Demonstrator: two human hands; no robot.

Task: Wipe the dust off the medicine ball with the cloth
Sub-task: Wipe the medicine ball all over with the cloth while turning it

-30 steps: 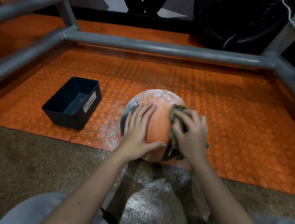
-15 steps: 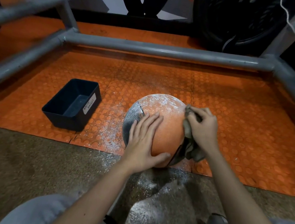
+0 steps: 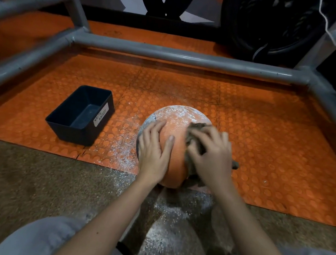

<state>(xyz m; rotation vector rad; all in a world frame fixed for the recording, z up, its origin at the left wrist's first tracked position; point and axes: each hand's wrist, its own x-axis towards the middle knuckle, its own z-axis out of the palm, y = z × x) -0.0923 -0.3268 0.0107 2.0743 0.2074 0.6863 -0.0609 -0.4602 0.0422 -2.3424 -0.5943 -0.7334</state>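
Observation:
An orange medicine ball [image 3: 178, 128] sits on the orange studded mat, its far top and left side coated in white dust, its near face clean. My left hand [image 3: 154, 151] lies flat on the ball's left side, fingers straight. My right hand [image 3: 210, 151] grips a crumpled grey-brown cloth [image 3: 196, 128] and presses it against the ball's upper right side. Part of the cloth hangs down behind my right hand.
A dark bin labelled "waste basket" [image 3: 81, 114] stands left of the ball. White dust [image 3: 122, 149] lies on the mat and the brown floor near my knees. A grey pipe frame [image 3: 182, 57] surrounds the mat; black tyres stand behind it.
My right hand has moved with the cloth from the ball's right side back up onto its upper right face. My left hand has stayed on the ball's left side.

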